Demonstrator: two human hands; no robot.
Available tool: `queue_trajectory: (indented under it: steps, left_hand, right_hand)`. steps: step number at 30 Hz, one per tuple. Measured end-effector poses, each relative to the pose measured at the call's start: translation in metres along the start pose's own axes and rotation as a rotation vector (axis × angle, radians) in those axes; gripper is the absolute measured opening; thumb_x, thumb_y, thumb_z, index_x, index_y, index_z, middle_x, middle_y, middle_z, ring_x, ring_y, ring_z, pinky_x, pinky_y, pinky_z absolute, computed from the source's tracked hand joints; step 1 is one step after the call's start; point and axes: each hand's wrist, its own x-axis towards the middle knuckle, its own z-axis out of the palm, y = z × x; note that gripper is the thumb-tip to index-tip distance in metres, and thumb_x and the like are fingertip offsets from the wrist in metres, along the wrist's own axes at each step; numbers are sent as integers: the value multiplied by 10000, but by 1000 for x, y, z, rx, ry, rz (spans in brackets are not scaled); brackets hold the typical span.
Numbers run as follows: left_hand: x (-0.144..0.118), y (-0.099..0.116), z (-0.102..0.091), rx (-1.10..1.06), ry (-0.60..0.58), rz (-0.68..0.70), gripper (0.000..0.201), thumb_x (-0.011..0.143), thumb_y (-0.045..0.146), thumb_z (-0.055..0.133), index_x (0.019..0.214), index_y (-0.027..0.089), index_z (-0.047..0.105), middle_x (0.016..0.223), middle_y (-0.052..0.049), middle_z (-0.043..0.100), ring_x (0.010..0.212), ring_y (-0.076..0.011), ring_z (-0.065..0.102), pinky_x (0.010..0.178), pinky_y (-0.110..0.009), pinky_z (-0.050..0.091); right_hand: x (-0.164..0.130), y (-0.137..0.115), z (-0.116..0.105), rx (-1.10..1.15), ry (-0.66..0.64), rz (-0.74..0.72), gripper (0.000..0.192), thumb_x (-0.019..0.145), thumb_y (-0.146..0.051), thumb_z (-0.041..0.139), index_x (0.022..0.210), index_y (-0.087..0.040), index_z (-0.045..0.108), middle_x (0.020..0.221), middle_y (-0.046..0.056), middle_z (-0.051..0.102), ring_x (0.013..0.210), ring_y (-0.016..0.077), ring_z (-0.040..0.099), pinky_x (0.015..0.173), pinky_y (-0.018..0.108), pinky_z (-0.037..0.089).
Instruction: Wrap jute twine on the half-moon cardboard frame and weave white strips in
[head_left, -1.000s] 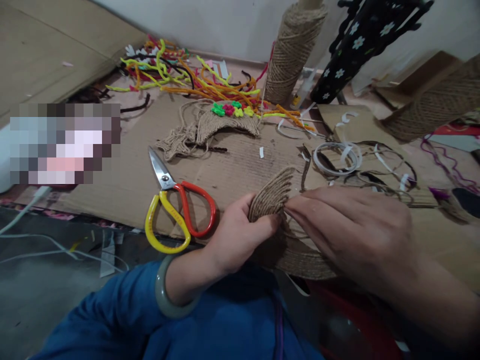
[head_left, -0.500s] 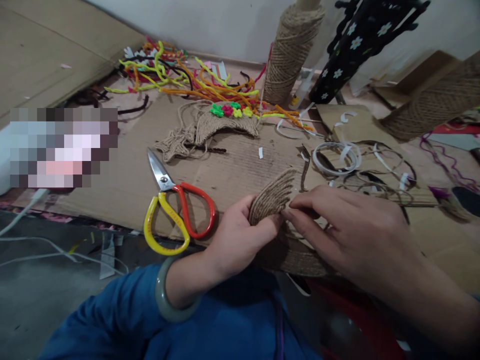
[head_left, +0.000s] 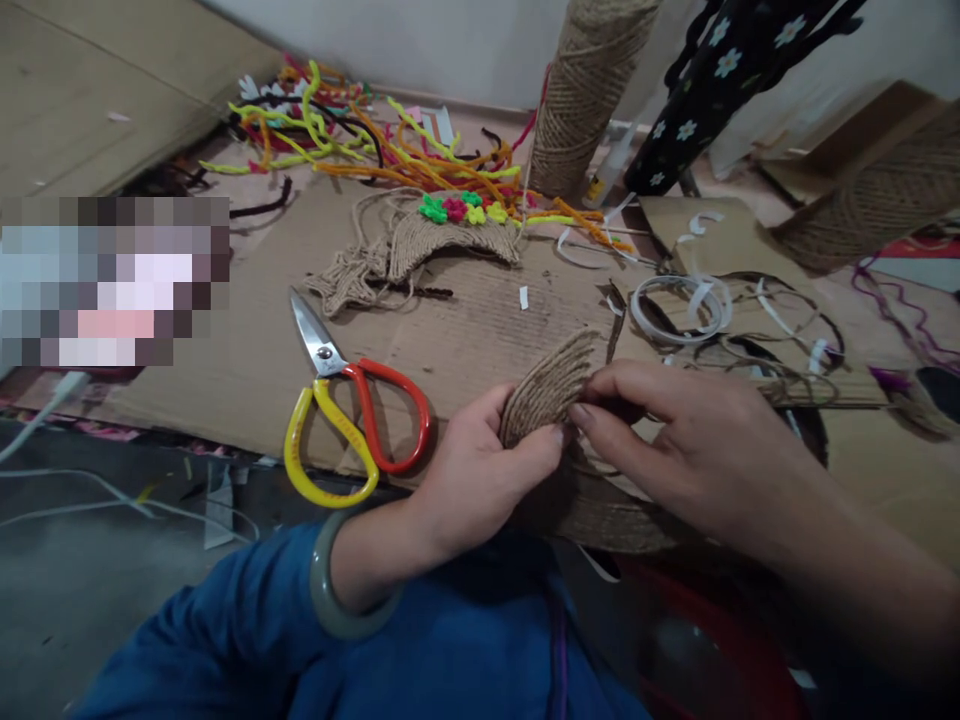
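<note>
Cardboard lies flat, probably as protection; above its near edge, fingers of the left hand clasp the twine piece, apparently steadying it; whether the right hand grips it is unclear.

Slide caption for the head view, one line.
Left hand holding a curved twine piece, right hand at its edge, scissors lying on the cardboard to the left.
</note>
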Motion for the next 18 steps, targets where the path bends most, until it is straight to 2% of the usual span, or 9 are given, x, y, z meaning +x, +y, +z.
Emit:
queue_trajectory:
  steps: [4, 9, 13, 18]
  left_hand:
    - [0, 2, 0, -4, -1, -18, 105, 746, 165, 689, 842, 176, 648, 733, 25, 659, 692, -92, 586, 656, -200, 464]
    - [0, 3, 3, -28, 48, -26, 106, 734, 187, 690, 830, 173, 648, 721, 17, 668, 682, -116, 602, 644, -224, 469]
    - [0, 4, 5, -74, 74, -30, 135, 729, 194, 701, 844, 177, 633, 724, 18, 675, 703, -128, 617, 689, -252, 485]
    - [1, 4, 5, -96, 100, -20, 134, 738, 178, 698, 854, 174, 634, 778, 16, 681, 739, -121, 616, 733, -251, 477]
  right_hand:
    - [3, 1, -1, -53, 5, -30, 173, 816, -221, 513, 679, -192, 615, 548, -23, 586, 430, 112, 489, 447, 249, 310]
    - [-2, 7, -8, -60, 58, -117, 162, 893, -231, 492, 845, -204, 644, 715, 2, 689, 597, 151, 626, 526, 263, 418]
    - [-16, 6, -13, -138, 19, -289, 238, 930, -282, 457, 865, -171, 657, 783, 61, 688, 681, 192, 643, 547, 301, 447]
    - [-26, -1, -7, -196, 83, -387, 123, 886, -158, 533, 886, -123, 651, 832, 93, 689, 753, 215, 633, 644, 338, 468]
